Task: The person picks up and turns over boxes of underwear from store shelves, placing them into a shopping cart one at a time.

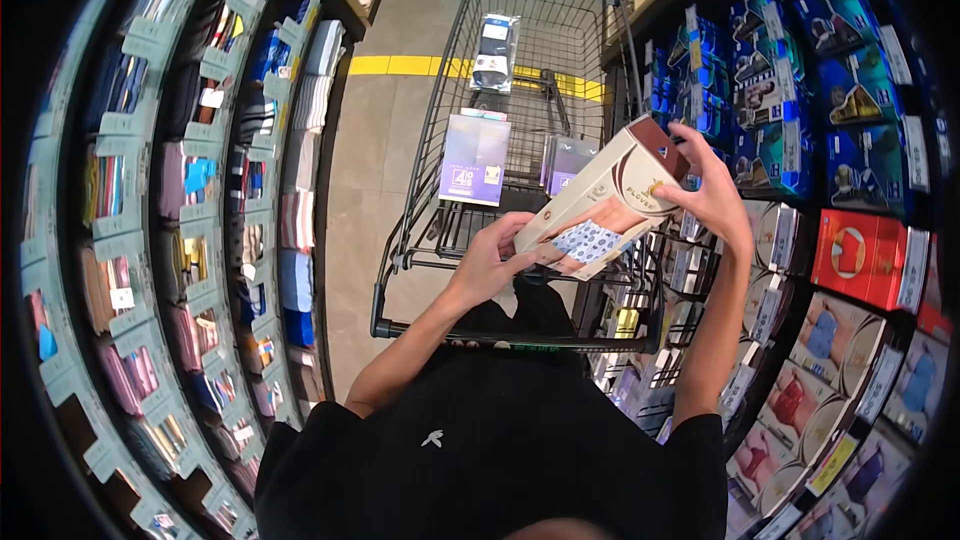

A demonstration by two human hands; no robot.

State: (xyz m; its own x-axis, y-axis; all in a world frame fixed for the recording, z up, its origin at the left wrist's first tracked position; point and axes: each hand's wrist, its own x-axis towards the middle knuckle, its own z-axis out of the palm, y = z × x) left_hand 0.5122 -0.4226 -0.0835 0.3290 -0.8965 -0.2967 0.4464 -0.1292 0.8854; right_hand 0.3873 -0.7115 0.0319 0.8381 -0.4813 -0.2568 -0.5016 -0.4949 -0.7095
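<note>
I hold one long box [600, 208] of cream colour with a brown end, and on its face is a picture of blue-white patterned underwear and a round brand mark; it is in the air above the near, right part of the cart [393, 232]. My left hand [490, 262] has its fingers closed around the lower end, my right hand [704, 180] curls its fingers at the upper end, and the long axis goes slanting, with the brown end pointing forward and to the right. In the cart lie one clear pack [494, 52] with dark content and purple-white packs [475, 158].
</note>
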